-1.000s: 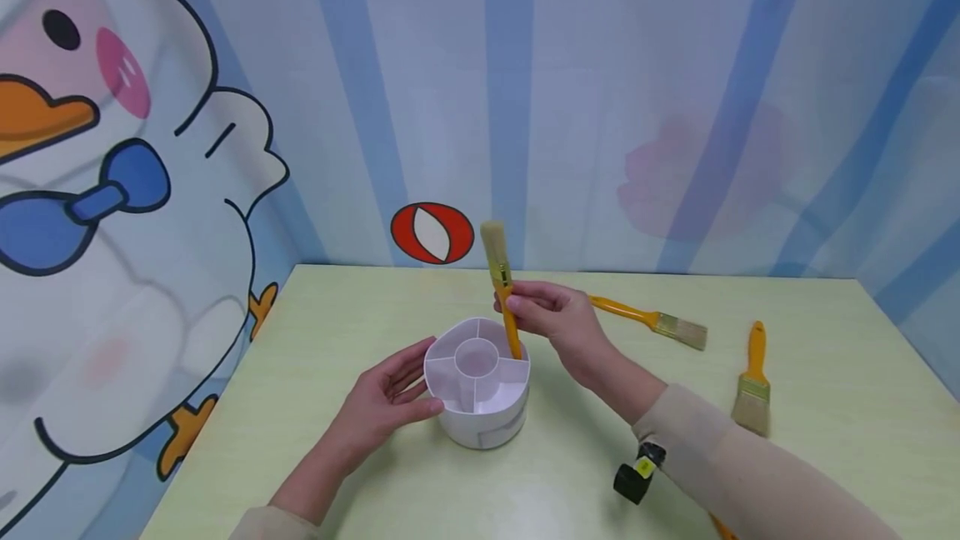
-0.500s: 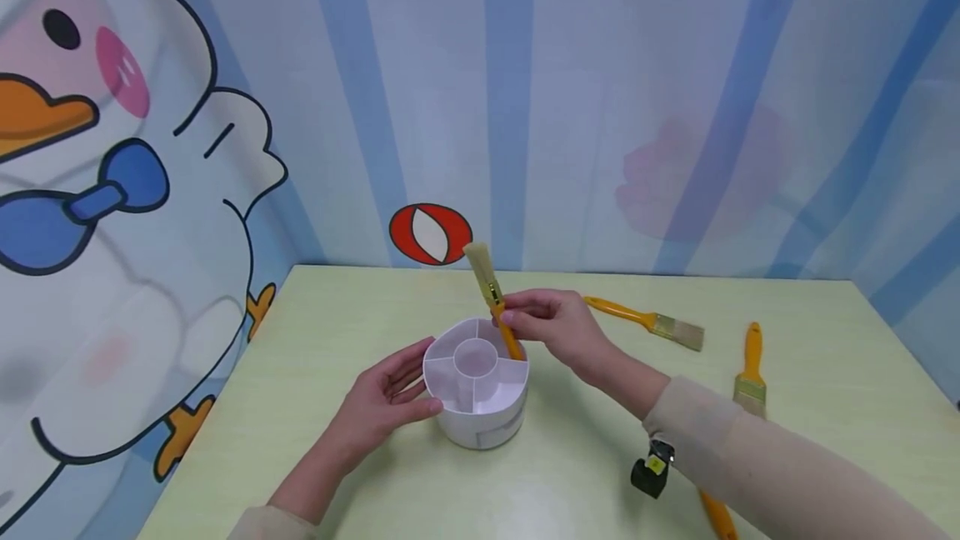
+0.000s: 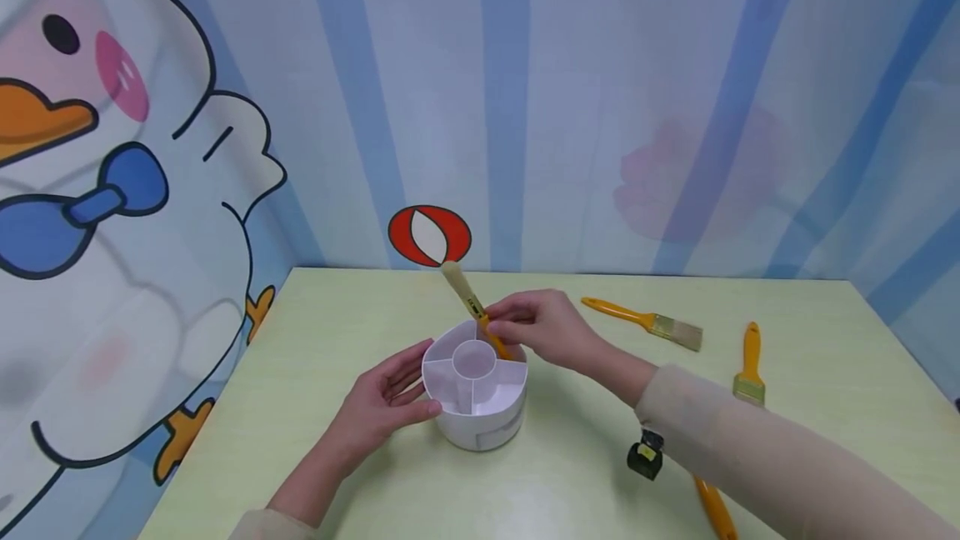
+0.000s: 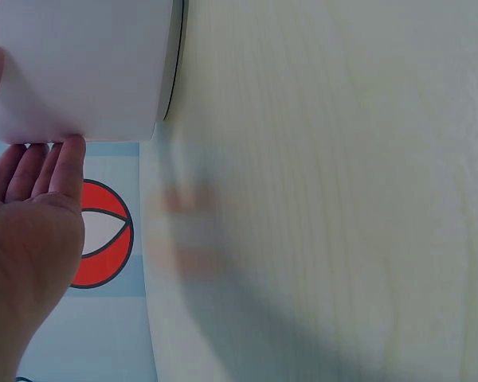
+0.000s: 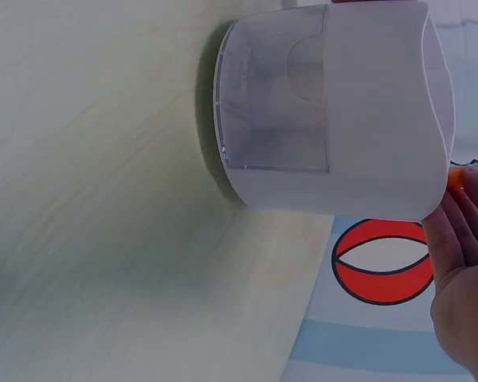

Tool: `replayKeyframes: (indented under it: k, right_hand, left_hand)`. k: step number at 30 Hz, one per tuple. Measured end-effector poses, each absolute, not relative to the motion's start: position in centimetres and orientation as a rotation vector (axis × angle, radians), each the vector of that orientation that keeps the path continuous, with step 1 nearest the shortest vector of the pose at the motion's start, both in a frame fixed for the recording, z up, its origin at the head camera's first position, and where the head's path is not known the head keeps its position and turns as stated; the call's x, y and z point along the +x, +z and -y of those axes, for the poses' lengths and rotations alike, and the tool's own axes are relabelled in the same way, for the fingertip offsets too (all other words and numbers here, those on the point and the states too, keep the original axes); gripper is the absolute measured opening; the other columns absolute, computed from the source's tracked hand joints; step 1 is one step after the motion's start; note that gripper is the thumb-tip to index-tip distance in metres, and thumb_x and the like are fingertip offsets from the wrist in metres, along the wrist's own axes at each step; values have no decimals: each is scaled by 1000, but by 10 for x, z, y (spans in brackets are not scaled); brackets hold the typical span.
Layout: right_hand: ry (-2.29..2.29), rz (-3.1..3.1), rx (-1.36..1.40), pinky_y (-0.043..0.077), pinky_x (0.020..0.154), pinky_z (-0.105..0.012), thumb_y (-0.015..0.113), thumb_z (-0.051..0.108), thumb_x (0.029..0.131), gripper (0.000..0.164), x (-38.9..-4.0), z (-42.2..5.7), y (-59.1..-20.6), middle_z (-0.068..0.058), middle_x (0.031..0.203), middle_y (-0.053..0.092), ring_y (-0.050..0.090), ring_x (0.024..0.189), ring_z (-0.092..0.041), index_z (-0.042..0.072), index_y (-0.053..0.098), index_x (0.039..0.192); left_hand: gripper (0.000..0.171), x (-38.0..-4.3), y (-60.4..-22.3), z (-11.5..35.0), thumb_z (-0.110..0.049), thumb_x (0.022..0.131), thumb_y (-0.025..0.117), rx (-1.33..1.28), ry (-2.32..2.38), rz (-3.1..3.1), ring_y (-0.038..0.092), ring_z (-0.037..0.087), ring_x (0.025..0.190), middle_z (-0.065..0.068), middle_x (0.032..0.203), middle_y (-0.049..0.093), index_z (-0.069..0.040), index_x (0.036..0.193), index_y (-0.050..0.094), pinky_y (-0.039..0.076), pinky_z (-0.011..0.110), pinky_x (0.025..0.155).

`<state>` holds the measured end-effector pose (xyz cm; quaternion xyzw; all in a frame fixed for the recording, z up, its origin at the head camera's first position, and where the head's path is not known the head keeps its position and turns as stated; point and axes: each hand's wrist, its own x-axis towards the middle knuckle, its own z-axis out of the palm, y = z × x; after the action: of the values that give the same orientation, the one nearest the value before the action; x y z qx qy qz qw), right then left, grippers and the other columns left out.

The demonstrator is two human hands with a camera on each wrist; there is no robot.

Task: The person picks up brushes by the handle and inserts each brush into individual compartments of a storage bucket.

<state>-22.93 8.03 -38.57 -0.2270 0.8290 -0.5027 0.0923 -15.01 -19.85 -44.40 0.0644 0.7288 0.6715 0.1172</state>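
A white round desk organizer (image 3: 480, 427) with several compartments around a central cup stands on the table. My left hand (image 3: 386, 390) holds its left side, thumb toward the front and fingers farther back; the left wrist view shows the fingertips against the organizer's wall (image 4: 80, 76). Between thumb and fingers, my right hand (image 3: 547, 330) pinches a yellow-handled paintbrush (image 3: 467, 293). The brush leans to the left, bristles up, with its handle end inside the back-right compartment. In the right wrist view, a clear drawer (image 5: 275, 103) shows in the organizer's side, and only a bit of the orange handle is visible.
To the right on the table (image 3: 585, 473) lie more brushes: one at the back (image 3: 675, 330), one farther right (image 3: 750, 365) partly behind the sleeve, and a yellow handle (image 3: 714, 507) near the front. A small black camera (image 3: 646, 455) hangs under the right cuff. A printed backdrop stands behind.
My right hand has tipped the brush over to the left and lowered slightly, so the bristles moved left and down. The left hand and the organizer have stayed in place.
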Motion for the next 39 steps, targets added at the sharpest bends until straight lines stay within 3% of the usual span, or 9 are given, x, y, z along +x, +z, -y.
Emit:
replayKeyframes:
  k: [20,28,39]
  right_hand:
    - [-1381,-2554,-720,65,91,-34,82,17,97,28,-226,-84,-379,-4,111,81,78,104,-20,9,80,124]
    - [-1489,-2559,-714,66,89,-36,81,15,97,34,-233,-114,-370,-11,116,80,79,105,-25,2,76,128]
    - [-1371,-2682,-618,65,94,-42,77,26,102,41,-248,-168,-361,-12,124,78,76,113,-28,4,73,136]
  left_hand:
    - [81,-149,-447,198,-10,92,86,171,1962,-2130,44,31,154,8,167,46,-15,162,47,49,33,113]
    - [84,-150,-448,199,-7,89,88,200,1975,-2129,44,32,154,9,166,46,-13,162,46,49,33,113]
    - [83,-152,-448,202,-3,90,86,230,1980,-2122,44,32,154,9,166,46,-12,162,45,48,33,114]
